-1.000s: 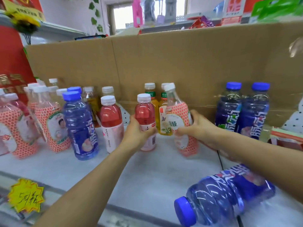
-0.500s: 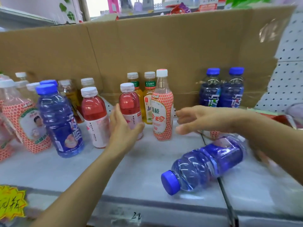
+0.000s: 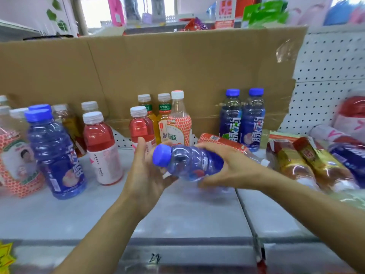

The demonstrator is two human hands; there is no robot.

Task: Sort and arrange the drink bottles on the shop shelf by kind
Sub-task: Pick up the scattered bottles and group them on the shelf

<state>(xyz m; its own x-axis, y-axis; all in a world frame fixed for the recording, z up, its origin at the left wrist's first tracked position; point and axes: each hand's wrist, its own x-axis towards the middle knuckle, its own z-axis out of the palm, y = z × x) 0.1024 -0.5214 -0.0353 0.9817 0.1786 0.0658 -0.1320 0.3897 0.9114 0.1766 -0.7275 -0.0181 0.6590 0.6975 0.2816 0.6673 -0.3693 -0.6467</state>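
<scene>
A blue-capped bottle of blue drink (image 3: 187, 164) is held on its side above the grey shelf (image 3: 187, 212), cap pointing left. My right hand (image 3: 227, 169) grips its body from the right. My left hand (image 3: 146, 171) cups it from the left under the neck. Behind the hands stand a red drink bottle (image 3: 141, 127), two yellow tea bottles (image 3: 163, 115) and a lychee-patterned bottle (image 3: 178, 123). Two upright blue bottles (image 3: 242, 119) stand at the back right. Another blue bottle (image 3: 52, 153) and a red one (image 3: 100, 149) stand on the left.
A cardboard sheet (image 3: 158, 72) backs the shelf, with white pegboard (image 3: 325, 80) to its right. Patterned bottles (image 3: 17, 161) crowd the far left. A patterned bottle (image 3: 223, 144) and packed amber bottles (image 3: 308, 163) lie on the right. A yellow price tag (image 3: 6, 256) hangs at the front edge.
The blue bottle that lay on the shelf is now lifted off it, held in both hands. Both hands moved away from the standing bottles and closed on it. The camera swung right.
</scene>
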